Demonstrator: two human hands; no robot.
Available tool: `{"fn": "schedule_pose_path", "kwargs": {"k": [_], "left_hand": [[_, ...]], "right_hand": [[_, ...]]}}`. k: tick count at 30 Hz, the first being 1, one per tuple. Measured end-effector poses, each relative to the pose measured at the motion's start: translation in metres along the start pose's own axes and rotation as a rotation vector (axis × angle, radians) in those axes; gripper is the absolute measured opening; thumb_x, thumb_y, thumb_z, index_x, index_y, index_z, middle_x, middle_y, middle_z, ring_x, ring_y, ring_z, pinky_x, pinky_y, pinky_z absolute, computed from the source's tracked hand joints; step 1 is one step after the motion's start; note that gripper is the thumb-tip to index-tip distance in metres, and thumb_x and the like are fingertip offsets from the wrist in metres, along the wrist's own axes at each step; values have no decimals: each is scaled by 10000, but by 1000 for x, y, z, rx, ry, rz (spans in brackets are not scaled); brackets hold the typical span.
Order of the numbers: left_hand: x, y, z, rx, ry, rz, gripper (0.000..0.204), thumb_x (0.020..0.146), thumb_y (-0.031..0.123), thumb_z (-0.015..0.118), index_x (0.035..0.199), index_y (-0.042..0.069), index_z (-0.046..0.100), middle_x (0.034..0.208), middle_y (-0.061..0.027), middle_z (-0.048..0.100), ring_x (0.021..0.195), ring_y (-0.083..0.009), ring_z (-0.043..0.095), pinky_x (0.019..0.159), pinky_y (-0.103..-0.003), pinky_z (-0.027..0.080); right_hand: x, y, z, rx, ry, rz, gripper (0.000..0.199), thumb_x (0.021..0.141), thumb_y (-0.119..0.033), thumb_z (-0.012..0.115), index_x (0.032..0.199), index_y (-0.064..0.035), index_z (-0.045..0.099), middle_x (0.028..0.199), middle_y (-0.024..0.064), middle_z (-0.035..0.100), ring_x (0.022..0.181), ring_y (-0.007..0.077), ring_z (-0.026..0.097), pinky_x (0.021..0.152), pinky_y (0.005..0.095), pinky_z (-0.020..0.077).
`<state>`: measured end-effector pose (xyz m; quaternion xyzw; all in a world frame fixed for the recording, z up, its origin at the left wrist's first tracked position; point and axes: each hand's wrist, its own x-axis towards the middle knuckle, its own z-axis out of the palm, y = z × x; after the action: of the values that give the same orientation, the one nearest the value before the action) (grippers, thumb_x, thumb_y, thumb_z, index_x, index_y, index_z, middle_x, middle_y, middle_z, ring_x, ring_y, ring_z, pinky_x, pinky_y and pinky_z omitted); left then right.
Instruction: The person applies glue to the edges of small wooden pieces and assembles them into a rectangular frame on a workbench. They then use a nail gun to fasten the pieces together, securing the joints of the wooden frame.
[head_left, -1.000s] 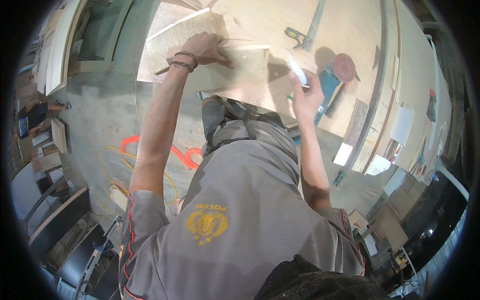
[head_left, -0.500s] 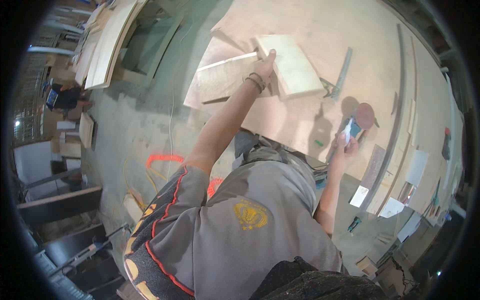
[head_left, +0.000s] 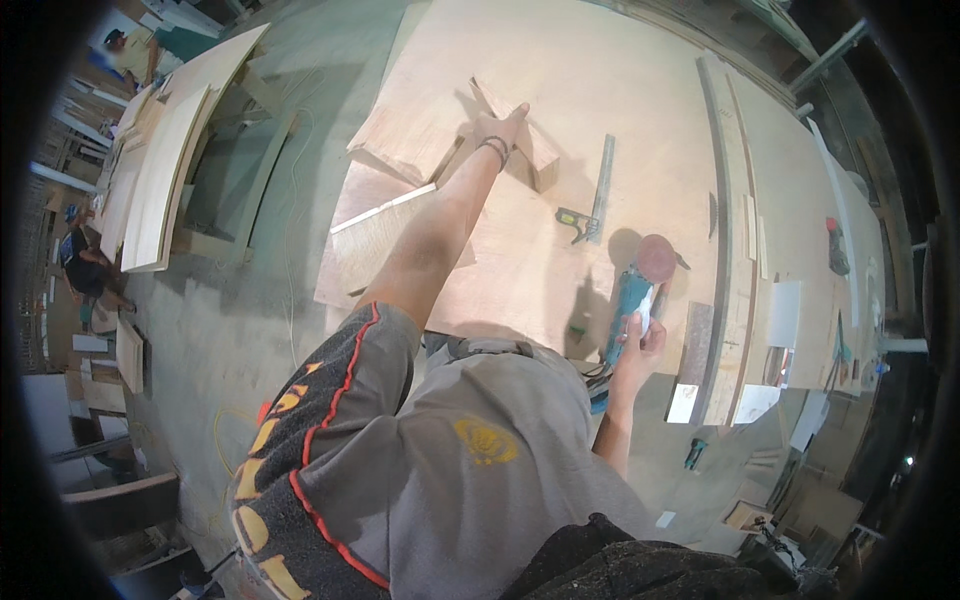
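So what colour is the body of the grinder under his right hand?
Blue-teal, seen in the head view: the grinder held by the right hand.

Blue grinder (head_left: 632, 300), small plywood piece (head_left: 520, 135)

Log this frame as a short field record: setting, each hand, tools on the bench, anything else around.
setting: woodworking shop, large plywood sheet as bench top
left hand: arm stretched out, resting on a small wooden board
right hand: gripping a blue angle grinder with a reddish disc, lying on the sheet
tools: metal square beside the grinder
nearby: loose plywood offcuts at the left edge, long wooden strips at right
others: a person crouching far left
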<state>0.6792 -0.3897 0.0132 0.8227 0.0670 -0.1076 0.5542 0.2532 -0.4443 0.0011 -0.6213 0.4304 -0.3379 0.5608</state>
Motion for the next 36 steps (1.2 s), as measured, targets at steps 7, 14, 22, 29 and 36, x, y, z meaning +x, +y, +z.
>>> {"fn": "schedule_pose_path", "kwargs": {"k": [7, 14, 22, 29, 36], "left_hand": [[-4, 1, 11, -16, -178, -60, 746, 812, 681, 745, 1077, -15, 707, 853, -109, 740, 709, -179, 738, 662, -279, 605], [31, -57, 5, -29, 124, 155, 683, 828, 617, 770, 1141, 14, 703, 933, -135, 750, 929, -227, 728, 719, -326, 585], [-39, -146, -174, 675, 69, 516, 658, 808, 523, 804, 1290, 97, 669, 1207, -146, 695, 1198, -322, 615, 1010, -446, 483], [-113, -218, -240, 1208, -141, 643, 938, 742, 430, 840, 1553, 256, 402, 1589, -200, 368, 1473, -403, 348, 1143, -647, 329], [-99, -226, -251, 1140, -184, 730, 769, 777, 233, 769, 1484, 154, 477, 1539, -172, 462, 1431, -368, 435, 1100, -528, 445]], "right_hand": [[8, -12, 12, 48, 28, -5, 345, 1022, -294, 679, 1180, -5, 575, 1014, 96, 681, 875, 124, 620, 722, 286, 487], [4, -26, 25, 37, -17, -38, 304, 1017, -242, 680, 1161, 2, 570, 988, 94, 692, 829, 111, 606, 732, 278, 489], [7, -26, 24, 108, -69, -71, 295, 1008, -206, 692, 1167, 2, 556, 999, 119, 702, 822, 128, 637, 720, 278, 502], [-6, -23, 43, 110, -114, -55, 310, 1004, -217, 698, 1171, 5, 560, 990, 130, 712, 834, 138, 650, 707, 280, 528], [-32, -20, 78, 115, -174, -39, 319, 1000, -234, 706, 1164, 2, 568, 972, 122, 714, 822, 140, 651, 692, 277, 534]]}}
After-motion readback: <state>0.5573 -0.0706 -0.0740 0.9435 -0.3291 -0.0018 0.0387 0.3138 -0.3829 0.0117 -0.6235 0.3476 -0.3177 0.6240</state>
